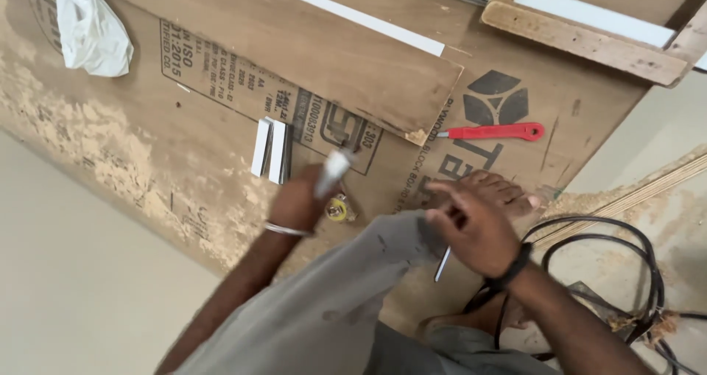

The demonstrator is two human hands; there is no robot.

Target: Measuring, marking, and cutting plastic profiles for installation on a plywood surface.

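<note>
- Knee and grey trouser leg (pixel 331 301) fill the nearest part of the view, with the person's bare foot (pixel 490 191) planted on the plywood sheet (pixel 132 139) just beyond.
- The right hand (pixel 471 228) hovers over the knee, fingers curled narrowly around a thin, pale strip (pixel 442 264) that pokes out below the palm; a dark band sits on that wrist.
- The left hand (pixel 298 198), with a metal bangle at the wrist, is closed on a blurred whitish piece (pixel 333 172) that juts up and away from the fist.
- A small yellow and metal object (pixel 338 209) lies on the sheet just beside the left hand.
- Black cable (pixel 626 228) loops over sawdust beside the right forearm.
- Two short white strips (pixel 270 149) lie side by side just beyond the left hand.
- A red-handled tool (pixel 493 132) rests farther off, near a brown veneered board (pixel 309 43).
- A crumpled white cloth (pixel 92 29) sits at the far corner.
</note>
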